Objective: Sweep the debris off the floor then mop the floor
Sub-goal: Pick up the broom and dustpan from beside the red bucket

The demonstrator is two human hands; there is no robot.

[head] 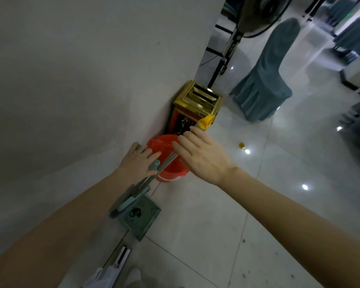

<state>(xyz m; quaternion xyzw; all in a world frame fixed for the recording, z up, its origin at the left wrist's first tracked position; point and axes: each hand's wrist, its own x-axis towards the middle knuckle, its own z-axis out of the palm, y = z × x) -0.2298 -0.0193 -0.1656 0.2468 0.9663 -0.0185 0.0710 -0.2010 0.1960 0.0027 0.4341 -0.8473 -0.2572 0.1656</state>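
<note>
Fingers (185,140) of right hand (200,156) lie nearly straight across long handle (170,159), just below its yellow cap (206,121), not curled round it. Left hand (138,163) is splayed flat lower down, over teal grip (155,165). Handle leans across red bucket (170,173) beside wall (71,80). Its foot is down by dustpan (141,219), cap end aimed toward gold bin (197,98). Probably broom; head poorly seen. Right hand is nearer top. Yellow scrap (242,145) lies on floor (216,225), well apart, to right.

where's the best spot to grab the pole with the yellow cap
Grip the pole just below its yellow cap, coming from the room side: it slants over the bucket, with the wall close on the other side.
</note>
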